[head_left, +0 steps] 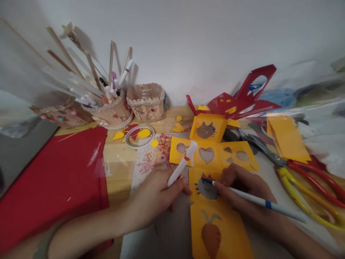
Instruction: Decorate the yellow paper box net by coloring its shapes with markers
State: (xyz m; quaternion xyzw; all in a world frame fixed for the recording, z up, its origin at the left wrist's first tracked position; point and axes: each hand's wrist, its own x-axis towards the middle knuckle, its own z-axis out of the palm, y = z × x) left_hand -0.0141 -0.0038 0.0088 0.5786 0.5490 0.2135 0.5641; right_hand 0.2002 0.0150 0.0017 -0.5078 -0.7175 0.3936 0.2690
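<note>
My left hand [156, 196] is closed around a white marker with a red band [182, 163], its capped end pointing up and away. My right hand [242, 187] grips a white pen with a blue band [258, 202]; its dark blue tip touches a grey shape cut into an orange stencil card [207, 189]. Below it an orange card with a carrot cut-out [215, 230] lies near me. Beyond the hands lie orange cards with a heart cut-out [207, 154] and a cat-face cut-out [206, 130].
A red paper sheet [54, 180] covers the left of the wooden table. Craft-stick holders with sticks and markers [110, 108] and an empty one [147, 100] stand at the back. A tape ring [139, 136], red paper scraps [242, 100] and red-and-yellow scissors [304, 180] lie around.
</note>
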